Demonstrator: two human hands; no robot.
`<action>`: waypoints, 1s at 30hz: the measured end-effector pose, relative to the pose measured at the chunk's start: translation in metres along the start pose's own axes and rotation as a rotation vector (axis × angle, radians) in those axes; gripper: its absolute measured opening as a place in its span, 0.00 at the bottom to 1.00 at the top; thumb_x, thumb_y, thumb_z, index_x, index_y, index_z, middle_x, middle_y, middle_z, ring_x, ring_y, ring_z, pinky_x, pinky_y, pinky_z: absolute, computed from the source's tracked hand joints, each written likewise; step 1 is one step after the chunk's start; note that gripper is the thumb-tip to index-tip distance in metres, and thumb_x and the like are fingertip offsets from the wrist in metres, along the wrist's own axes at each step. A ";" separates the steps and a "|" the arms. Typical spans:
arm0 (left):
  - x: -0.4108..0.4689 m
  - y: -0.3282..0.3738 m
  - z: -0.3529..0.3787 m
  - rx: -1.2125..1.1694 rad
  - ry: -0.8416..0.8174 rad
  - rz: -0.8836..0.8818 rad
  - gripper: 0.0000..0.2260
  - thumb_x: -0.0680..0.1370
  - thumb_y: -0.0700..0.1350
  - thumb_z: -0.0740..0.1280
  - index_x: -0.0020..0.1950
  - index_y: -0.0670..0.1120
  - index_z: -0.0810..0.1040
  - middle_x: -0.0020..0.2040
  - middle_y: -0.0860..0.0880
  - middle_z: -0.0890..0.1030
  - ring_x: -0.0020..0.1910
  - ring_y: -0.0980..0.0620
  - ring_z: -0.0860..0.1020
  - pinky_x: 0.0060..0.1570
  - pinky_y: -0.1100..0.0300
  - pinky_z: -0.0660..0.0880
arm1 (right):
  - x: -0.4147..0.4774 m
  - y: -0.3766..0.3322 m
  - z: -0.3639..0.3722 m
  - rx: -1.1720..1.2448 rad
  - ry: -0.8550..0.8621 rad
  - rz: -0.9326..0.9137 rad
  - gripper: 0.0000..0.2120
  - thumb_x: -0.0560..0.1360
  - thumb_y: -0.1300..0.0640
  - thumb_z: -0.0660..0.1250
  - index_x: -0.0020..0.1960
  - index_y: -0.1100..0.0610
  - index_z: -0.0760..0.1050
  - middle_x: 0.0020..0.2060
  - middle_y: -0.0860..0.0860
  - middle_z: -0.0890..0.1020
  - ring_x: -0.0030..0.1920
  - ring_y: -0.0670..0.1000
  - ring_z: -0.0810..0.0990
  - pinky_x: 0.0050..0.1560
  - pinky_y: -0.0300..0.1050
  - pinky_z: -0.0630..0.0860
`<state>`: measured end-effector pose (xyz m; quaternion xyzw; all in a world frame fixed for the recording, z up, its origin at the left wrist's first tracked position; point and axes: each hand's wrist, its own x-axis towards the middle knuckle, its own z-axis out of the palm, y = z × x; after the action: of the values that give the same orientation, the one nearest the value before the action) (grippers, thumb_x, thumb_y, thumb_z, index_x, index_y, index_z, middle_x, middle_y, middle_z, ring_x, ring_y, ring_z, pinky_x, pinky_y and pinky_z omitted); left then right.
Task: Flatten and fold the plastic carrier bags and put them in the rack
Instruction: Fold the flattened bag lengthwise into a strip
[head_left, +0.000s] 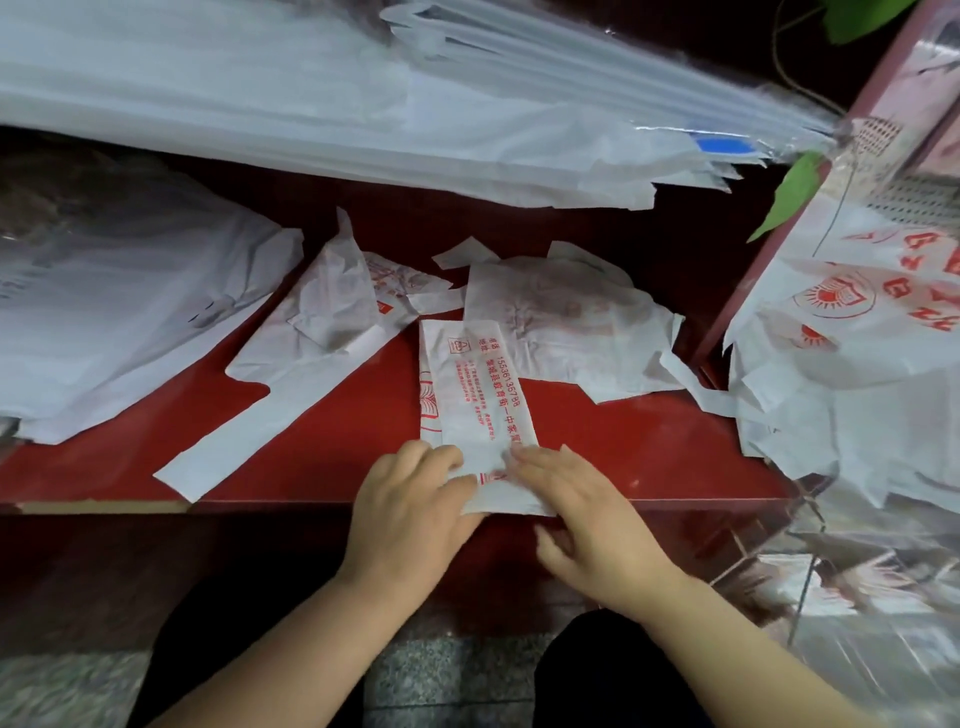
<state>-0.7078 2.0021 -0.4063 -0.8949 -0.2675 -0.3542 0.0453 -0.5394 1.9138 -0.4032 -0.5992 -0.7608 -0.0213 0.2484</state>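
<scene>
Pressing on the near end of a folded bag (475, 395), the left hand (415, 499) lays lightly bent fingers and thumb on its left edge, gripping nothing. The right hand (576, 514) spreads straight fingers flat over the near right corner. The bag, a narrow strip with red print, runs away from the fingertips across the red table (337, 441). Just beyond its far end lies a crumpled bag (566, 322). Off to the right of the fingers stands a rack (810, 218).

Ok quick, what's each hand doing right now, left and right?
Left hand: on the folded bag, grip cannot be told.
Right hand: open, fingers pressing flat on its near end.
</scene>
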 end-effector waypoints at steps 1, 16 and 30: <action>0.000 0.001 0.002 -0.021 -0.019 0.023 0.15 0.67 0.54 0.62 0.36 0.46 0.83 0.42 0.47 0.83 0.46 0.50 0.70 0.43 0.59 0.65 | -0.004 0.002 0.003 0.007 0.034 -0.001 0.23 0.66 0.58 0.59 0.61 0.54 0.68 0.59 0.53 0.78 0.62 0.47 0.70 0.69 0.41 0.56; -0.009 -0.028 -0.005 -0.267 -0.079 0.086 0.25 0.62 0.39 0.69 0.58 0.49 0.71 0.53 0.46 0.82 0.49 0.54 0.73 0.47 0.62 0.71 | 0.000 0.000 0.006 0.109 0.169 0.075 0.18 0.65 0.63 0.58 0.50 0.59 0.81 0.48 0.53 0.83 0.55 0.47 0.75 0.63 0.29 0.61; -0.004 -0.027 -0.015 -0.670 -0.124 -0.425 0.07 0.68 0.52 0.69 0.34 0.51 0.80 0.38 0.71 0.79 0.44 0.66 0.78 0.44 0.75 0.70 | 0.004 -0.005 0.004 0.265 0.281 0.317 0.03 0.68 0.50 0.65 0.40 0.46 0.77 0.43 0.31 0.78 0.45 0.32 0.72 0.52 0.30 0.63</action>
<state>-0.7327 2.0193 -0.4007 -0.8046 -0.3185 -0.3685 -0.3397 -0.5456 1.9178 -0.4034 -0.6643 -0.6115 0.0347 0.4284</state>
